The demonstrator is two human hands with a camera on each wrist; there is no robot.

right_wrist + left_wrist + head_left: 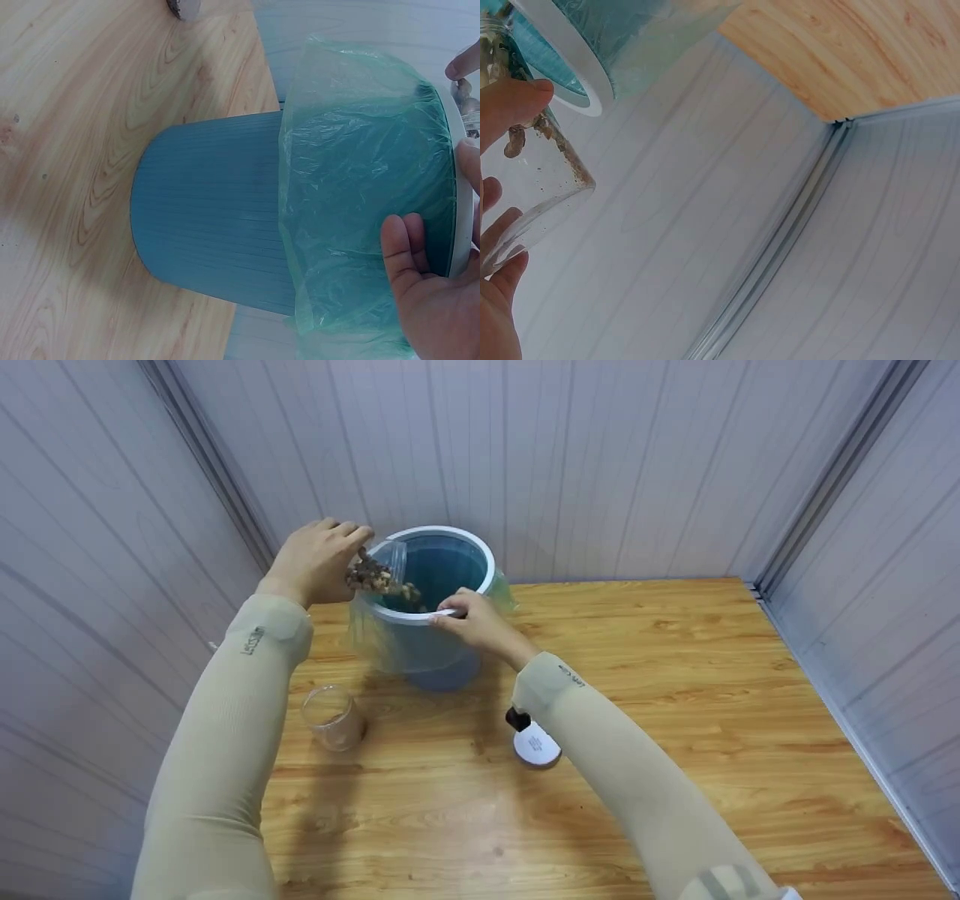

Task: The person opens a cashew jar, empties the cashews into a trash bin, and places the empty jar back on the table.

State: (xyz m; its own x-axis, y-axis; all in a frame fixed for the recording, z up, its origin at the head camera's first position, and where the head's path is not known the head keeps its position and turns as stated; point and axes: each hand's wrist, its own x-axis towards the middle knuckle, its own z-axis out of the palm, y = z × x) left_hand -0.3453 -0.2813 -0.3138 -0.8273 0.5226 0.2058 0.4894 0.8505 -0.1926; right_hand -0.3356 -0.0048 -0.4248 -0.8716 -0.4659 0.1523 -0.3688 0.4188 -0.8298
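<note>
In the head view, my left hand (319, 559) grips a clear jar (544, 172) tipped on its side, its mouth over a blue trash bin (442, 671). Brown, lumpy dried bits (371, 576) lie along the jar's lower side and spill out at its mouth into the bin. The bin has a white rim (486, 562) and a thin green bag (352, 180) folded down over its outside. My right hand (480, 622) holds the near right part of the rim, thumb and fingers on either side of it. Deep inside, the bin's contents are too dark to make out.
A clear glass (330, 718) stands on the wooden tabletop (675, 682), left of the bin's base. Partly behind my right forearm lies a white round disc (536, 746) with small print. Panelled walls (600, 472) enclose the back and both sides.
</note>
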